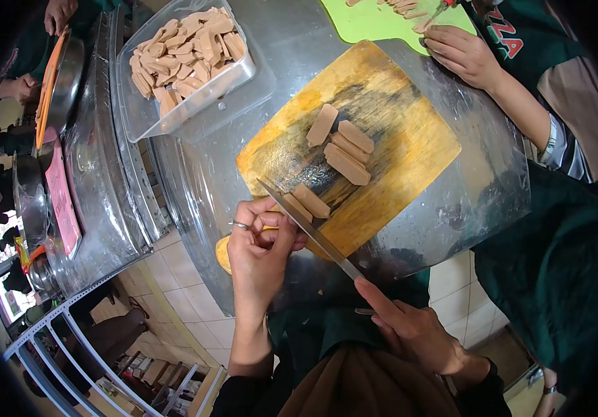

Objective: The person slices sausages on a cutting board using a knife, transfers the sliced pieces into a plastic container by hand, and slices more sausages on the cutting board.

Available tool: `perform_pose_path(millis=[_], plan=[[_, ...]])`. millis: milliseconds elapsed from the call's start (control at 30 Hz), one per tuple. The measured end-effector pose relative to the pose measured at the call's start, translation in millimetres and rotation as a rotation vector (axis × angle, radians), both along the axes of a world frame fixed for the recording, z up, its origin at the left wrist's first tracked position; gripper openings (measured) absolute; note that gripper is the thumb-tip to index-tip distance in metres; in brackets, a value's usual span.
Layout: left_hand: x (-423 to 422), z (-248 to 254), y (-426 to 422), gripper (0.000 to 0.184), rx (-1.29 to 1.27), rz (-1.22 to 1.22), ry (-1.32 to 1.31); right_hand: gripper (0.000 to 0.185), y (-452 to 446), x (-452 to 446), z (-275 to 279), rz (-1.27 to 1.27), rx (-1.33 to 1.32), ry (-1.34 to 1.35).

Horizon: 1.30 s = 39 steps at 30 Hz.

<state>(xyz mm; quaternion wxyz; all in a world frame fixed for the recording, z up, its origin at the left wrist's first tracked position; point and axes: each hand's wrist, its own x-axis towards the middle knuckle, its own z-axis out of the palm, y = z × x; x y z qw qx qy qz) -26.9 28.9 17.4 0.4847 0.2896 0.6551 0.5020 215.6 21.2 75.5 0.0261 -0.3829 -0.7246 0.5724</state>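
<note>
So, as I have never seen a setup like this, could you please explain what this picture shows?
There is no machine here: a person works with two bare hands, and a camera worn on their head looks forward and down. The right hand holds a knife. Its blade reaches across by the curled fingers of the left hand; whether they touch it is hard to tell. Brown pieces lie on a wooden board, set on a metal table. Beyond, a clear container holds many more, and another person's hand is at a green board.

Curled left hand (259, 249), closed right hand (416, 332)
</note>
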Motion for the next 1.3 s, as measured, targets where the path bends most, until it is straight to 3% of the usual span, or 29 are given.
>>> perform_pose_path(millis=[433,1300], plan=[[3,2,3,0.021,-0.048,0.034,0.006,0.069,8,2,4,-0.065,-0.228,-0.008],[6,0,4,0.017,-0.002,0.032,0.004,0.066,25,-34,-19,-0.068,-0.021,0.053]])
